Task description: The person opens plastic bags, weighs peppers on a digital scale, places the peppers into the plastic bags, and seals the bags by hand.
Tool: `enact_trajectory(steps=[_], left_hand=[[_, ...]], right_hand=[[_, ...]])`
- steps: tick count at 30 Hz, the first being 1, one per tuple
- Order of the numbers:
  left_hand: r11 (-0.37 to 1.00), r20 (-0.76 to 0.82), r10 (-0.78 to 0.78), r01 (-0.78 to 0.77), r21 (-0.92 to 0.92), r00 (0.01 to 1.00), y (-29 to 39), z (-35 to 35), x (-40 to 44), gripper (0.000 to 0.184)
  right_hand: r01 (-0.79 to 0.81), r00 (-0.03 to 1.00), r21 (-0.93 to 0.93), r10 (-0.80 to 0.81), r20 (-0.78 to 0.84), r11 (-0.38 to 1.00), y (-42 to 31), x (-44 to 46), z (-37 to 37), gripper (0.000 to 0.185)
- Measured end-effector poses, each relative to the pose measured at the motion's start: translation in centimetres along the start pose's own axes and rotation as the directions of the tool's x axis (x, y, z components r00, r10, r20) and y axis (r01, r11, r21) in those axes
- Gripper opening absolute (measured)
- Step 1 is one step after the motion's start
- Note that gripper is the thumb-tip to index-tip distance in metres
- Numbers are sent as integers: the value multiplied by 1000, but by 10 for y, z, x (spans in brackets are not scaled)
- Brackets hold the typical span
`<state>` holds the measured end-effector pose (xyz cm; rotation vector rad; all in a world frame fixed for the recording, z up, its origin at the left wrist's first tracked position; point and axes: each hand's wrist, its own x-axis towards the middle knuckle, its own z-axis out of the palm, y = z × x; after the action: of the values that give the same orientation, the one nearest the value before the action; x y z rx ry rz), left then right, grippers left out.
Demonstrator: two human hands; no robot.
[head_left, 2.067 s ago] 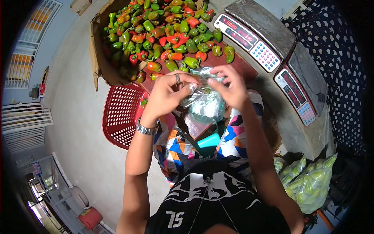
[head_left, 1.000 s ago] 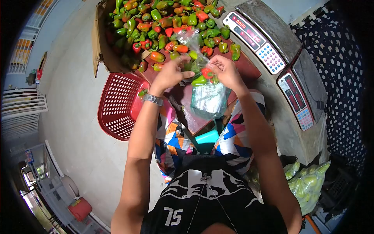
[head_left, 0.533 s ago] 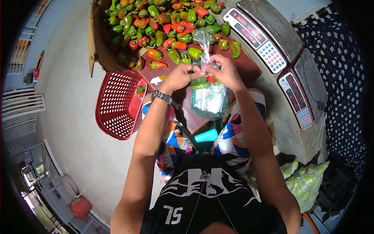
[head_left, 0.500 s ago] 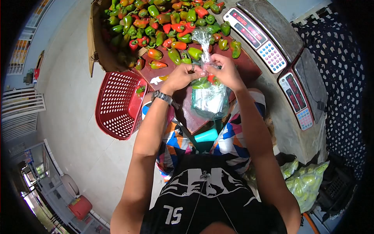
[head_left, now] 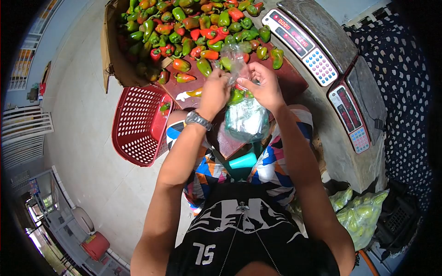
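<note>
Head view. Left hand [head_left: 215, 94] and right hand [head_left: 266, 89] at gathered neck of clear plastic bag [head_left: 247, 120]. Right thumb and fingers clamped on neck; left fingertips at its opposite side, partly hidden, whether pinched together cannot be told. Bag body directly below fingers, toward wearer, green pepper [head_left: 236, 96] visible inside; crumpled upper end just beyond fingertips. Loose peppers [head_left: 191, 22] farther beyond; red basket [head_left: 133, 131] left of left fingers; scale [head_left: 317, 65] right of right fingers, well apart.

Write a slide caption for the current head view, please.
Left hand and right hand grip a clear plastic bag near a heap of peppers.
</note>
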<state>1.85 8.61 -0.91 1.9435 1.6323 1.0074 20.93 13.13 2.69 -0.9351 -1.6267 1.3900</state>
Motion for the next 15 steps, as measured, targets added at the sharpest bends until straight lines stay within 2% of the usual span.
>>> enact_trajectory(steps=[2, 3, 5, 6, 8, 10, 11, 12, 14, 15], left_hand=[[998, -15, 36, -36, 51, 999, 7, 9, -2, 31], [993, -96, 116, -117, -4, 989, 12, 8, 4, 30], [979, 75, -115, 126, -159, 990, 17, -5, 2, 33], [942, 177, -217, 253, -219, 960, 21, -13, 2, 35], [967, 153, -204, 224, -124, 967, -9, 7, -8, 33], [988, 76, -154, 154, 6, 985, -1, 7, -1, 31], [988, 27, -145, 146, -41, 989, 4, 7, -2, 36], [986, 50, -156, 159, -55, 986, 9, 2, 3, 37], [979, 108, -180, 189, -83, 978, 13, -8, 6, 38], [975, 80, -85, 100, -196, 993, 10, -13, 10, 43]], right_hand=[[50, 999, -41, -50, -14, 998, -7, -1, 2, 21], [78, 997, -64, -79, -19, 995, -11, 0, 2, 22], [108, 993, -64, -110, -38, 992, -4, 3, -4, 25], [120, 991, -64, -123, -49, 991, -1, 4, -8, 26], [75, 997, -87, -75, -6, 993, -10, 1, -15, 30], [72, 997, -92, -68, 45, 993, -16, 6, -15, 32], [78, 995, -86, -72, 70, 993, -18, 6, -14, 31], [85, 993, -82, -77, 95, 993, -22, 7, -14, 30], [75, 983, -293, -21, 184, 953, -30, 9, -20, 27], [73, 975, -389, 16, 222, 918, -38, 9, -21, 26]])
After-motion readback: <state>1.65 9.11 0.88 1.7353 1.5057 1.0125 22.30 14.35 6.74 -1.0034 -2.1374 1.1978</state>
